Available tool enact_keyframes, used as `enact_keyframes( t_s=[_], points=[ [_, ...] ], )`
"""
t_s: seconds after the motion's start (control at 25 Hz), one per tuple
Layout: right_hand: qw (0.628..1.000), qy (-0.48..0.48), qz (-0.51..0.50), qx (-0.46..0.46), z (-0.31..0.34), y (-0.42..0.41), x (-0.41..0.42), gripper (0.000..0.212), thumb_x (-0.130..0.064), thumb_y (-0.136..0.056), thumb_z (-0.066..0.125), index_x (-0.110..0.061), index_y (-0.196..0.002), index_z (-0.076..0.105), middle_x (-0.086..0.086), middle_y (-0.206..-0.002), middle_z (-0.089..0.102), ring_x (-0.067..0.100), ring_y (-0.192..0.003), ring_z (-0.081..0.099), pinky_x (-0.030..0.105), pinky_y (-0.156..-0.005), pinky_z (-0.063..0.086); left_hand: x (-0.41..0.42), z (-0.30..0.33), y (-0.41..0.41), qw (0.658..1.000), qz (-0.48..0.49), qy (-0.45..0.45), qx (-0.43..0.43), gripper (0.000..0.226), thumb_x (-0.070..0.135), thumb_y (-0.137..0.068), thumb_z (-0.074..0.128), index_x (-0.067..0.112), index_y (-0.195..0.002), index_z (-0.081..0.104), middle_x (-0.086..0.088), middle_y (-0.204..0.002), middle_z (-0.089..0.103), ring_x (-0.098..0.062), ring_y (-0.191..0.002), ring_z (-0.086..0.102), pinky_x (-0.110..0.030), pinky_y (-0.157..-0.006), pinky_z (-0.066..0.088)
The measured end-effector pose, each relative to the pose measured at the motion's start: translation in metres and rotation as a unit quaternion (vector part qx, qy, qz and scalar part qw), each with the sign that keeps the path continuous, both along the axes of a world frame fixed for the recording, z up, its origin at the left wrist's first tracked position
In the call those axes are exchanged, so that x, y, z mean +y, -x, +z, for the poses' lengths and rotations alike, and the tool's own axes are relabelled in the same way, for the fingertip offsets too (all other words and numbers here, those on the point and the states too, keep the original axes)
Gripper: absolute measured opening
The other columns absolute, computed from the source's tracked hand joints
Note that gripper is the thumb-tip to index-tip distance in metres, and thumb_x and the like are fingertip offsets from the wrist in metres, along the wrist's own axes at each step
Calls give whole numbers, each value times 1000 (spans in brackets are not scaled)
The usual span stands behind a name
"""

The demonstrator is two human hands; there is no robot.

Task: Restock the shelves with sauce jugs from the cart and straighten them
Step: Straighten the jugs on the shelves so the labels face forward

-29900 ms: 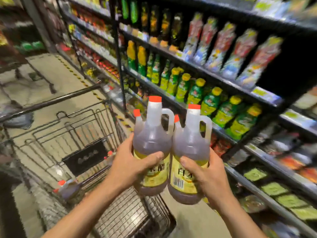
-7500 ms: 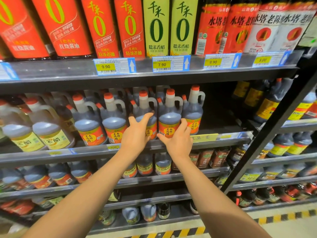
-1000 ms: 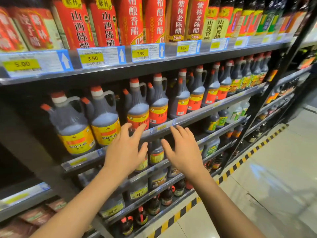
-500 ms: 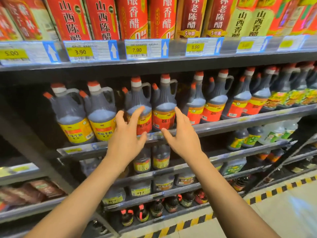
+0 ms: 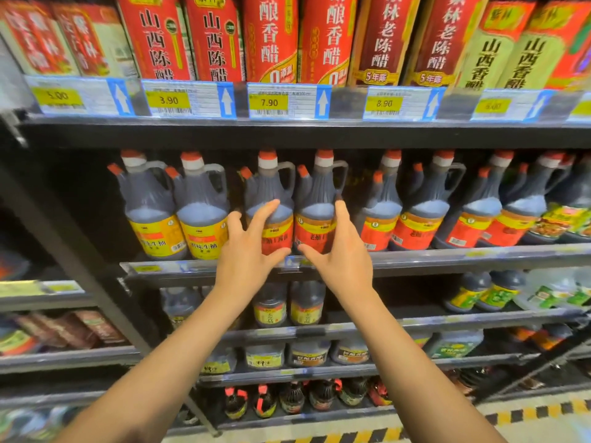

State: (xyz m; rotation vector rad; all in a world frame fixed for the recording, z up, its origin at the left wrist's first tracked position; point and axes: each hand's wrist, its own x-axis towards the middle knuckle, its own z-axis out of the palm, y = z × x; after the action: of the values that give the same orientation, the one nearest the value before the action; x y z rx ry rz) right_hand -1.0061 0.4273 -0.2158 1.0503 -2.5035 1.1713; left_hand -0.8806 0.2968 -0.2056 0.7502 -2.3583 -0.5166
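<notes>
One head-worn camera looked forward and slightly down, close to the shelf point(image 5: 415, 260); both forearms reached up from the lower edge, the jug row just beyond the fingertips, shelves filling the frame.

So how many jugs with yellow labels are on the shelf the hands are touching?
2. The first yellow-label jug stands farthest left, the second yellow-label jug right beside it, just left of the left hand. More may hide behind.

— What's on the middle shelf point(image 5: 447, 260)?
— A row of upright dark sauce jugs point(image 5: 412, 212) with orange caps: two yellow-labelled jugs point(image 5: 179, 219) at the left, red-labelled ones beside them.
</notes>
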Motion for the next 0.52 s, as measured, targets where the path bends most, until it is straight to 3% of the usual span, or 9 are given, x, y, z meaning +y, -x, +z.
enact_keyframes(
  t_s=[0.16,0.28,0.52],
  points=[
    [999,41,-10,-16,-6,0,-7,102,-46,-85,78,-30,-159,10,0,-144,53,20,-129,57,42,-88,59,-8,-2,-1,998,-42,-21,40,86,30,-86,79,46,-150,26,-2,-118,38,-10,-77,46,-16,-67,40],
    [998,46,-31,-14,-8,-3,-7,100,-47,-83,79,-32,-158,14,-1,-146,51,17,-132,53,37,-89,56,-14,-5,-4,997,-63,-26,46,86,28,-88,77,46,-152,23,0,-117,37,-6,-81,43,-9,-64,37],
    [997,68,-35,-26,-9,-8,-7,100,-46,-82,80,-36,-157,16,-2,-147,48,16,-131,52,36,-89,56,-15,-11,-4,996,-66,-13,56,88,26,-90,74,46,-153,17,1,-113,44,-9,-85,50,-13,-69,43]
  ],
)
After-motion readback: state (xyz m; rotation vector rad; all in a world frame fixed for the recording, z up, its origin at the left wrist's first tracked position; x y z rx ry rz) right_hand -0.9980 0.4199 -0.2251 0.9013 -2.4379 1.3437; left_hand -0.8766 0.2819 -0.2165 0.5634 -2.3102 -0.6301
